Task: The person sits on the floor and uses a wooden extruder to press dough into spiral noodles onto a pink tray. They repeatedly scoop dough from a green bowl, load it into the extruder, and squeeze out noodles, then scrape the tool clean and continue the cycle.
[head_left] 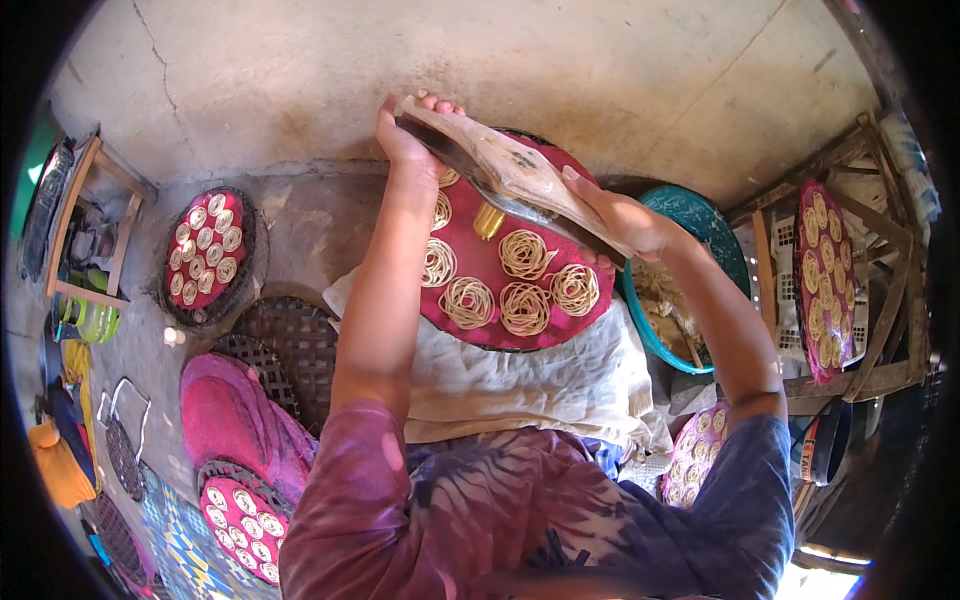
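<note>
My left hand is closed round the upper left end of a wooden hand press, fingertips showing over its top edge. At the lower right end, my right hand grips the same press, thumb on the upper board and fingers underneath. The press slants down to the right, and a short brass cylinder sticks out below it. Underneath lies a round tray covered with magenta cloth. Several pale coiled dough strands sit on the cloth; the press and my left forearm hide part of the tray.
A teal basin with a flour-like mixture stands at the right. Another tray of coils lies at the left, near an empty woven tray and crumpled magenta cloth. A wooden rack holds a leaning tray.
</note>
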`<state>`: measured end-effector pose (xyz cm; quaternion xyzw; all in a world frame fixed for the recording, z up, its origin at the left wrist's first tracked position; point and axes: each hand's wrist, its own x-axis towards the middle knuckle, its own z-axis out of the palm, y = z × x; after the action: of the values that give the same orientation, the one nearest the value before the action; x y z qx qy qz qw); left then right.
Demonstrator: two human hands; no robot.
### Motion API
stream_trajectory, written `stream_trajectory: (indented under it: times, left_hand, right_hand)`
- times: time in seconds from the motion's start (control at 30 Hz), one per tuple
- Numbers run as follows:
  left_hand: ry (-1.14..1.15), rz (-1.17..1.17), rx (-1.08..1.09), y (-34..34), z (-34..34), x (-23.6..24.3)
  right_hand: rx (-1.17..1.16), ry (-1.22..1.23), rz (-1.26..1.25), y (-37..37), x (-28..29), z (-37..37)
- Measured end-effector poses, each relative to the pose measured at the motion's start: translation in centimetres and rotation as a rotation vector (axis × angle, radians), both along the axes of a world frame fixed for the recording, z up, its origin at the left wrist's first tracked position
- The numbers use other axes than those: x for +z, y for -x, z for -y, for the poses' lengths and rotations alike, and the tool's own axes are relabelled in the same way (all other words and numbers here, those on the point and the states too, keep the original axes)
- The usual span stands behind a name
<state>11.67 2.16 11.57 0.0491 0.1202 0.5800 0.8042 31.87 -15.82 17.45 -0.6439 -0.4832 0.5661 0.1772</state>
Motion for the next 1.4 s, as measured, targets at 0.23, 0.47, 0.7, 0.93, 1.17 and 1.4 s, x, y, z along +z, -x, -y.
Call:
stream_trajectory:
  times: [0.23, 0.47, 0.7, 0.93, 1.17, 1.4]
  left_hand:
    - [-0.196, 0.012, 0.107, 2.2, -0.9, 0.6]
    - [-0.152, 0.070, 0.101, 1.9, -0.3, 2.5]
    - [-0.065, 0.020, 0.086, 2.0, 1.2, 0.4]
    - [-0.174, 0.303, -0.030, 0.3, -0.2, -2.1]
    - [-0.196, 0.433, 0.069, 1.0, -0.2, -3.3]
    - [-0.175, 0.354, 0.259, 3.3, -1.3, -3.3]
  right_hand:
    - [0.069, -0.163, 0.176, 1.2, 2.1, -0.5]
    - [0.035, -0.185, 0.320, 1.4, 3.5, -1.3]
    - [0.016, -0.089, 0.321, 1.2, 2.2, 0.2]
    - [-0.038, 0.091, -0.365, -1.8, 1.8, 0.1]
    - [-0.159, 0.186, -0.997, -0.4, -7.9, -2.1]
    - [0.095, 0.099, -0.433, 0.6, -8.6, -4.6]
